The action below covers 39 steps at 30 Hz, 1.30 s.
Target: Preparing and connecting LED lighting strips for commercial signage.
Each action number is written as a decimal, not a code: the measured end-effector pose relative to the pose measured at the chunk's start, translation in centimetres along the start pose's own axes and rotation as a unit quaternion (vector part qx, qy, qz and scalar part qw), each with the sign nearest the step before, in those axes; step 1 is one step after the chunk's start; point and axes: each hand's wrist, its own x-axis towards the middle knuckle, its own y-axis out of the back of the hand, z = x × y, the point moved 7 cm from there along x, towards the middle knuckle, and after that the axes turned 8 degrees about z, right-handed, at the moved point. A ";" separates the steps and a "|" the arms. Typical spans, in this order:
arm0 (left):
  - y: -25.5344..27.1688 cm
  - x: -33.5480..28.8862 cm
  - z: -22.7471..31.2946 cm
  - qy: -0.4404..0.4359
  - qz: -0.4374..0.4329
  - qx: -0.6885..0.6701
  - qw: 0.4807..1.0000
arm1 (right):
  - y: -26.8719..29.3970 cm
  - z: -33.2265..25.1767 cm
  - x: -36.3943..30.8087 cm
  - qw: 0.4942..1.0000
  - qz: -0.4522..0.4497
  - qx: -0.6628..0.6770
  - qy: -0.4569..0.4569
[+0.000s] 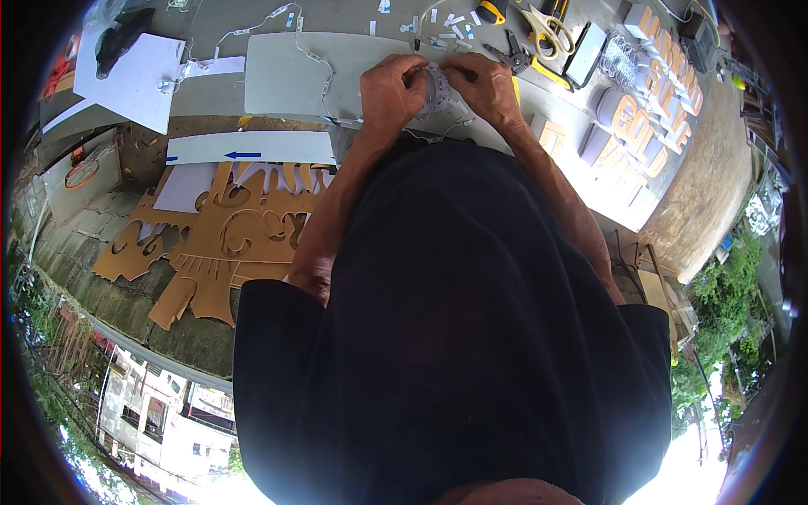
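Note:
My left hand (392, 91) and my right hand (484, 86) are close together at the table's near edge. Between them is a small curved grey-white piece (434, 97), partly hidden by my fingers. Each hand has its thumb and fingers pinched at the piece's upper part, one on either side. A pale flat board (273, 80) lies left of my left hand. Across it runs a thin wire with small white light modules (315, 57). Grey-jawed pliers (510, 55) rest just beyond my right hand.
Scissors (551, 34) and a dark flat device (587, 54) lie at the far right, near raised orange-edged letters (631, 118). Small white and blue scraps (454, 20) are scattered beyond my hands. Brown cut-out sheets (244, 240) and a white strip (286, 146) are at the left.

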 end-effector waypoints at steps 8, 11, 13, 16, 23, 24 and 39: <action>0.0 0.0 0.1 0.013 -0.001 -0.005 1.000 | 0.0 -0.9 0.3 0.999 0.025 -0.017 -0.023; 0.1 0.1 0.4 0.004 -0.001 -0.001 1.000 | 0.0 -0.8 0.5 0.999 0.031 -0.028 -0.022; 0.1 0.1 0.2 0.003 0.001 -0.004 1.000 | -0.1 -0.8 0.5 0.999 0.029 -0.028 -0.020; 0.0 0.1 0.0 0.005 0.002 -0.005 1.000 | -0.2 -0.7 0.5 0.999 0.032 -0.026 -0.019; 0.0 0.1 0.1 0.016 0.003 -0.003 1.000 | -0.4 -0.5 0.5 0.998 0.032 -0.031 -0.033; 0.0 0.0 0.0 0.016 0.002 -0.003 1.000 | -0.4 -0.5 0.6 0.999 0.034 -0.031 -0.029; 0.1 0.0 -0.4 0.030 0.010 0.000 0.999 | -0.4 -0.7 0.6 0.999 0.035 -0.029 -0.016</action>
